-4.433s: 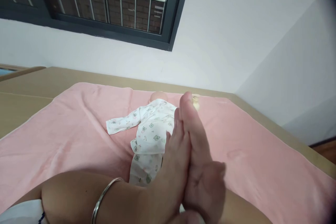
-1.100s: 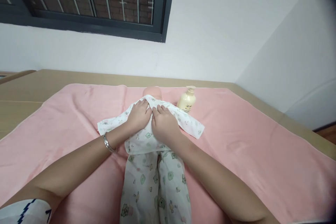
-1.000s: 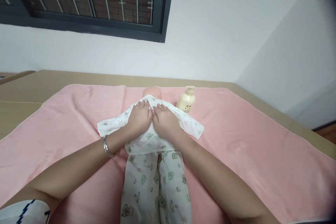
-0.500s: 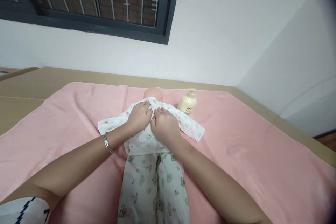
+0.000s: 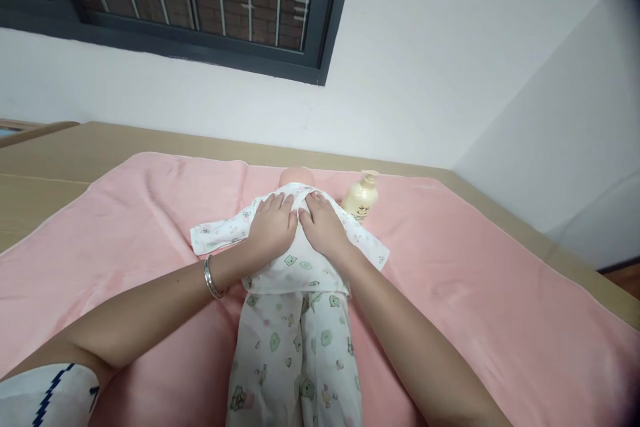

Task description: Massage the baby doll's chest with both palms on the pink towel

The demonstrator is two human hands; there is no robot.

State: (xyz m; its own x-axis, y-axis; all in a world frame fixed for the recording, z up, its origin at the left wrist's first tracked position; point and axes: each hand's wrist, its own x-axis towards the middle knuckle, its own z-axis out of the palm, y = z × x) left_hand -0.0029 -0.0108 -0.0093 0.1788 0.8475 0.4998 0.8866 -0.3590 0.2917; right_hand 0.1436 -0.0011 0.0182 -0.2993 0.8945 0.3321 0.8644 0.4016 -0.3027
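A baby doll lies on its back, its bare rounded head [image 5: 297,177] at the far end. It wears a white printed shirt [image 5: 295,273] with both sleeves spread sideways, and matching white trousers [image 5: 295,360] with green bear figures. My left hand [image 5: 273,223] rests flat on the left side of the shirt's chest, fingers stretched out. Beside it, my right hand [image 5: 325,223] lies flat on the right side of the chest, fingers extended. The thumbs nearly meet at the middle. Both palms cover part of the shirt front.
A cream pump bottle [image 5: 361,199] stands just right of the doll's shoulder. Under everything spreads a pink blanket [image 5: 450,307] on a tan surface [image 5: 165,137]. Behind are a white wall [image 5: 400,80] and a dark-framed window [image 5: 320,47] with bars.
My fingers, bent at the shirt's neckline before, have straightened, and both hands now lie flatter on the chest. The view has shifted slightly.
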